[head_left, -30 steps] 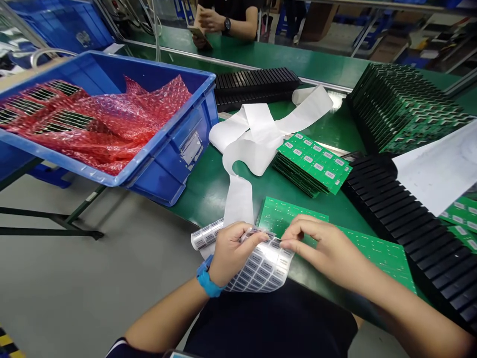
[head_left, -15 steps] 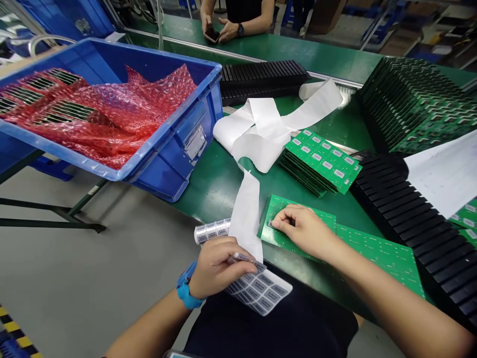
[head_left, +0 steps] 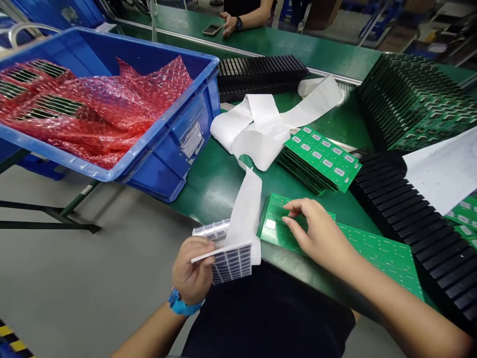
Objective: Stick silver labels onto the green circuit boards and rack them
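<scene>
My left hand (head_left: 194, 268) grips a sheet of labels (head_left: 233, 263), silver-grey rectangles in rows on a backing strip. The rolled part of the label strip (head_left: 213, 230) lies just behind that hand. My right hand (head_left: 313, 223) hovers over the near stack of green circuit boards (head_left: 279, 238), thumb and forefinger apart with nothing between them. One pale label (head_left: 271, 224) sits on the top board, left of my fingertips. Farther back, another stack of circuit boards (head_left: 322, 154) carries several labels on its top board.
White backing paper (head_left: 266, 134) curls over the green table. On the left stands a blue bin (head_left: 167, 144) with red bubble wrap (head_left: 122, 109). Black slotted racks (head_left: 417, 228) run along the right, near upright circuit boards (head_left: 421, 99). Across the bench are a person's hand (head_left: 230, 24) and a phone (head_left: 212, 30).
My right fingers have parted and drawn back from the board, leaving a label on it. My left hand has moved left and tilted the label sheet. The other person's phone now lies on the bench.
</scene>
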Tool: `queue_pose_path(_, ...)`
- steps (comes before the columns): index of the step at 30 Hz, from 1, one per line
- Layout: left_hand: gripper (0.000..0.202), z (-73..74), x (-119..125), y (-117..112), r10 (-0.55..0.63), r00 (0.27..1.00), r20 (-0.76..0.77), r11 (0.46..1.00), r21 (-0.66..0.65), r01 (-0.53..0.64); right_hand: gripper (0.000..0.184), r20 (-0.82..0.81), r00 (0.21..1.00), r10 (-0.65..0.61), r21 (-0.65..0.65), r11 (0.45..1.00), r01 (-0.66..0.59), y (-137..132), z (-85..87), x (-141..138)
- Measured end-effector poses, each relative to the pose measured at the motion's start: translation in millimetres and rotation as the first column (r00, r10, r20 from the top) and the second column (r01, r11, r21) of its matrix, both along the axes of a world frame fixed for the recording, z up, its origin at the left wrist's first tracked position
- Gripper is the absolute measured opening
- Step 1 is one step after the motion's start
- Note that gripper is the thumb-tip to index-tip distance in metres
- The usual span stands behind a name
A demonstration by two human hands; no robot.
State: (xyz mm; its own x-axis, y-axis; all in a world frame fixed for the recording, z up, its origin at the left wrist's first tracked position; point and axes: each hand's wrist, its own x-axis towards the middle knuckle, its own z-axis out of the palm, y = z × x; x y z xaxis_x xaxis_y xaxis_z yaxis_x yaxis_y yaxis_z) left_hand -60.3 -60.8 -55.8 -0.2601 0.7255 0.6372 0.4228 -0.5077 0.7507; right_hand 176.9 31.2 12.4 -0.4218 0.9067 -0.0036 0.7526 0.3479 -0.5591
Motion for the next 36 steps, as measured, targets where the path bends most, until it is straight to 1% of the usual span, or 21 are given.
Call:
queue_pose_path(1, 0.011, -9.5, 0.7, -5.6, 0.038, 0.999, 0.028, 0.999, -0.019, -0.037, 0.017, -0.052, 0.999, 0.011, -0.100, 0.995, -0.016, 1.4, 0.6, 3.9)
queue_pose_path(3, 0.011, -24.5, 3.4, -15.0, 0.021, 0.999, 0.038, 0.998, -0.060, -0.018, 0.019, -0.109, 0.994, 0.019, -0.269, 0.962, -0.048, 3.9, 1.0, 9.3)
queue_pose_path(5, 0.011, -31.8, 5.7, -17.9, -0.021, 1.000, 0.000, 0.994, -0.106, 0.021, 0.021, -0.121, 0.993, 0.013, -0.347, 0.936, -0.054, 4.9, 0.6, 10.7)
queue_pose_path(7, 0.012, -30.7, 5.2, -9.8, -0.001, 0.996, -0.092, 0.984, -0.179, -0.015, 0.022, -0.130, 0.992, 0.001, -0.359, 0.932, -0.048, 4.8, -0.3, 9.3)
queue_pose_path(10, 0.018, -16.1, -1.6, 24.4, 0.048, 0.971, -0.233, 0.925, -0.356, -0.131, 0.023, -0.154, 0.988, -0.016, -0.352, 0.935, -0.040, 4.3, -2.2, 5.6)
queue_pose_path(11, 0.021, -9.0, -4.6, 39.0, 0.016, 0.972, -0.233, 0.887, -0.446, -0.122, 0.023, -0.160, 0.987, -0.022, -0.342, 0.939, -0.035, 4.2, -3.0, 4.5)
queue_pose_path(12, 0.021, -1.2, -7.5, 53.2, -0.011, 0.979, -0.206, 0.868, -0.487, -0.093, 0.022, -0.162, 0.986, -0.025, -0.330, 0.944, -0.031, 4.1, -4.1, 3.7)
queue_pose_path(14, 0.016, 15.4, -11.7, 74.9, -0.048, 0.984, -0.170, 0.877, -0.479, -0.040, 0.021, -0.153, 0.988, -0.025, -0.297, 0.955, -0.022, 3.2, -6.7, 2.7)
queue_pose_path(15, 0.014, 23.7, -12.6, 80.2, -0.031, 0.985, -0.168, 0.901, -0.432, -0.045, 0.019, -0.142, 0.990, -0.023, -0.270, 0.963, -0.016, 2.3, -8.3, 2.5)
queue_pose_path(17, 0.013, 39.3, -11.9, 78.1, 0.049, 0.988, -0.148, 0.936, -0.338, -0.097, 0.015, -0.105, 0.994, -0.002, -0.191, 0.981, -0.018, -0.9, -11.8, 2.9)
queue_pose_path(19, 0.013, 52.2, -7.6, 62.6, 0.125, 0.986, -0.107, 0.921, -0.357, -0.156, 0.011, -0.058, 0.997, 0.055, -0.081, 0.995, -0.060, -5.7, -14.7, 4.2)
queue_pose_path(20, 0.012, 57.2, -3.9, 52.8, 0.133, 0.986, -0.104, 0.898, -0.409, -0.164, 0.010, -0.037, 0.996, 0.085, -0.020, 0.996, -0.085, -8.5, -15.3, 5.1)
queue_pose_path(21, 0.012, 61.0, 0.9, 43.4, 0.083, 0.993, -0.089, 0.868, -0.482, -0.115, 0.011, -0.029, 0.994, 0.102, 0.040, 0.994, -0.101, -11.4, -15.0, 5.9)
queue_pose_path(23, 0.014, 65.1, 13.9, 29.9, -0.102, 0.995, 0.013, 0.766, -0.637, 0.087, 0.012, -0.071, 0.995, 0.077, 0.144, 0.987, -0.066, -16.5, -11.0, 6.9)
queue_pose_path(24, 0.016, 65.7, 21.5, 26.6, -0.197, 0.976, 0.095, 0.687, -0.696, 0.207, 0.013, -0.112, 0.992, 0.051, 0.167, 0.985, -0.032, -18.4, -7.3, 6.5)
queue_pose_path(26, 0.022, 65.3, 36.4, 26.3, -0.301, 0.923, 0.239, 0.560, -0.739, 0.374, 0.016, -0.190, 0.981, 0.038, 0.119, 0.993, -0.016, -20.9, 2.3, 3.3)
queue_pose_path(27, 0.023, 64.7, 42.7, 27.9, -0.325, 0.902, 0.284, 0.527, -0.737, 0.423, 0.017, -0.219, 0.974, 0.054, 0.060, 0.997, -0.042, -21.7, 7.4, 0.3)
queue_pose_path(28, 0.024, 64.2, 47.7, 29.7, -0.340, 0.888, 0.311, 0.515, -0.728, 0.452, 0.018, -0.241, 0.967, 0.079, -0.011, 0.996, -0.084, -22.2, 11.9, -3.4)
queue_pose_path(30, 0.025, 63.3, 53.7, 32.3, -0.362, 0.876, 0.319, 0.519, -0.711, 0.474, 0.015, -0.286, 0.953, 0.095, -0.132, 0.982, -0.138, -22.9, 18.1, -11.8)
queue_pose_path(33, 0.029, 60.3, 55.0, 31.8, -0.376, 0.900, 0.223, 0.554, -0.724, 0.411, 0.007, -0.341, 0.940, 0.010, -0.200, 0.976, -0.083, -25.0, 19.8, -21.4)
queue_pose_path(36, 0.038, 55.2, 53.7, 28.9, -0.391, 0.915, 0.097, 0.591, -0.736, 0.331, 0.009, -0.378, 0.924, -0.063, -0.255, 0.966, -0.038, -28.1, 18.5, -20.7)
